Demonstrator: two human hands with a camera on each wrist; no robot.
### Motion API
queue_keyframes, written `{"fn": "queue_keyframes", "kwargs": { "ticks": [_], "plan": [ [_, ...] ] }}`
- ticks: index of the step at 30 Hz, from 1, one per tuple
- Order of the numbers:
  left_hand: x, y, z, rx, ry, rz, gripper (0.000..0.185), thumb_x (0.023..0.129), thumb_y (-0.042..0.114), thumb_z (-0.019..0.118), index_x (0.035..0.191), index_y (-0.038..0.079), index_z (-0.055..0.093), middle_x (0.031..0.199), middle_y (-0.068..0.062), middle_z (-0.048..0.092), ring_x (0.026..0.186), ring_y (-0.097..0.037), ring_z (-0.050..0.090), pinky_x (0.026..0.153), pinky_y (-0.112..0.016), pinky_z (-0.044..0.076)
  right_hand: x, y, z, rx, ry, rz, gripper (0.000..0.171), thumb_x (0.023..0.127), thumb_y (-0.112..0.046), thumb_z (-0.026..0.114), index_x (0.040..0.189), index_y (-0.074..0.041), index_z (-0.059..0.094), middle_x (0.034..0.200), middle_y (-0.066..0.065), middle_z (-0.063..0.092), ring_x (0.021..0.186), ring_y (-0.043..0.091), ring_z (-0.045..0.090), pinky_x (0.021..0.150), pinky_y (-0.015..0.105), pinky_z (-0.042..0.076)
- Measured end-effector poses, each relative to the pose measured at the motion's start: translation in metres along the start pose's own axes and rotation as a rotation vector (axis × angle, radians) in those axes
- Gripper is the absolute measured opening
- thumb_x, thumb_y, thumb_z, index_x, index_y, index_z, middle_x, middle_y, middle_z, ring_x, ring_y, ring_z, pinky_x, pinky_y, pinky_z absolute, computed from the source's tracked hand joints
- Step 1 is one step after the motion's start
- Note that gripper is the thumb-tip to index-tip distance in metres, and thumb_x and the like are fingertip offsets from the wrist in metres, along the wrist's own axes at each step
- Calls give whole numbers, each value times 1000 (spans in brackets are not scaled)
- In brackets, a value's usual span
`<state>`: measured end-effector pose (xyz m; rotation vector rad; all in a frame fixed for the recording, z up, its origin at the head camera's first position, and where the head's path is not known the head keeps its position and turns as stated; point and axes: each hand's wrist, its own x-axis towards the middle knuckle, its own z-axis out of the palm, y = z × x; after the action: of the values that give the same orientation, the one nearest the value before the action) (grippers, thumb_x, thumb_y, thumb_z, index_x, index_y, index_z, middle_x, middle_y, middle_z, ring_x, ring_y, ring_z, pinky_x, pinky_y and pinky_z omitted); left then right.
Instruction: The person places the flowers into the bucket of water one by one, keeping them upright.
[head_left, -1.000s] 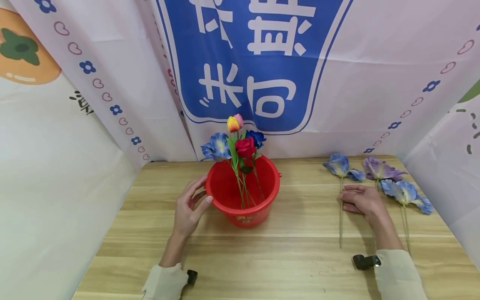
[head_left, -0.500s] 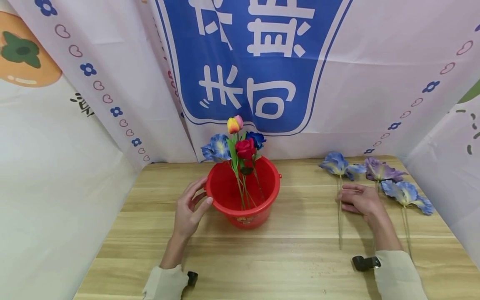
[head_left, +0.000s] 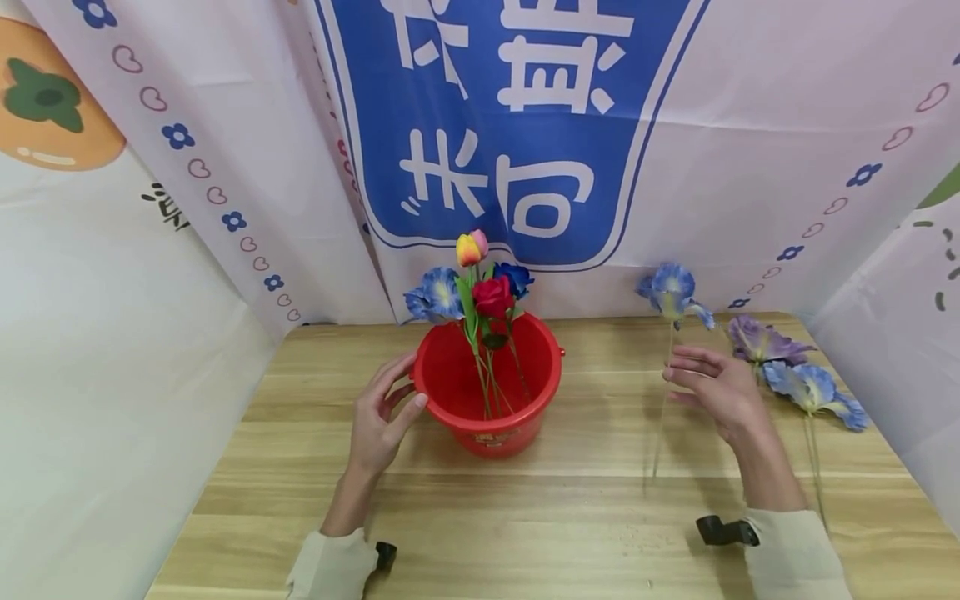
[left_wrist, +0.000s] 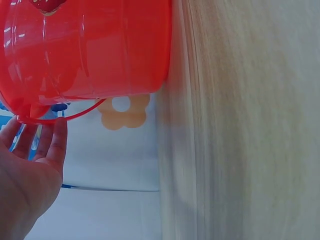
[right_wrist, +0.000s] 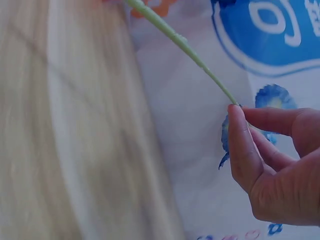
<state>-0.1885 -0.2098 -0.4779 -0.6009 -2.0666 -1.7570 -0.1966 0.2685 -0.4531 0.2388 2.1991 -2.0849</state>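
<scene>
My right hand (head_left: 716,387) pinches the thin stem of a blue iris-like flower (head_left: 671,289) between thumb and fingertips. The flower stands nearly upright, raised off the wooden table, and its green stem (right_wrist: 182,44) shows close up in the right wrist view. At the left side of a red bucket (head_left: 491,433), my left hand (head_left: 378,421) has its fingertips and thumb against the rim. In the left wrist view those fingers are fairly straight, right at the rim and the bucket's thin red handle (left_wrist: 86,112). Inside the bucket stand a red rose (head_left: 492,296), a blue flower (head_left: 435,293), a dark blue rose (head_left: 514,277) and tulips (head_left: 468,249).
On the table's (head_left: 562,533) right side lie a purple flower (head_left: 765,340) and another blue flower (head_left: 810,386), with stems toward the front edge. A printed cloth (head_left: 735,167) hangs right behind the table, with more cloth on both sides.
My right hand has lifted the blue flower from the table, tilting its bloom upward and shifting the stem slightly left. The left hand and the bucket have stayed in place.
</scene>
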Motion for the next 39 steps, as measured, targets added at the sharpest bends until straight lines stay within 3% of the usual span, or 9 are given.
{"fn": "queue_keyframes", "kwargs": {
  "ticks": [6, 13, 22, 30, 39],
  "plan": [
    [0, 2, 0, -3, 2, -15, 56, 94, -10, 70, 149, -5, 58, 150, -29, 57, 132, -11, 63, 103, -23, 60, -12, -20, 20, 41, -18, -78, 47, 99, -8, 77, 142, -5, 58, 108, -14, 74, 99, 4, 76, 85, 30, 67],
    [0, 1, 1, -6, 0, 2, 56, 93, -12, 69, 148, -6, 58, 149, -31, 57, 131, -11, 63, 103, -22, 60, -19, -45, 44, 45, -25, -141, 47, 99, -10, 77, 142, -5, 58, 112, -10, 73, 103, 9, 76, 86, 31, 67],
    [0, 1, 1, -16, 3, 15, 56, 93, -13, 68, 148, -8, 58, 148, -33, 56, 131, -11, 63, 103, -23, 60, -18, -84, 73, 21, -49, -228, 55, 99, -3, 75, 148, 7, 54, 109, -8, 75, 99, 7, 77, 84, 31, 68],
    [-1, 1, 1, -14, 4, 18, 56, 93, -13, 68, 148, -7, 58, 148, -33, 57, 130, -11, 64, 102, -23, 60, -16, -117, 93, -35, -65, -289, 51, 100, -6, 75, 147, -1, 59, 116, -3, 73, 102, 10, 77, 84, 33, 68],
    [0, 2, 1, -12, 3, 3, 56, 94, -11, 69, 148, -7, 58, 148, -31, 57, 131, -11, 63, 102, -22, 60, -8, -137, 120, 5, -78, -356, 46, 98, -2, 76, 142, -1, 62, 114, 1, 74, 99, 12, 78, 85, 38, 68]
  ]
}}
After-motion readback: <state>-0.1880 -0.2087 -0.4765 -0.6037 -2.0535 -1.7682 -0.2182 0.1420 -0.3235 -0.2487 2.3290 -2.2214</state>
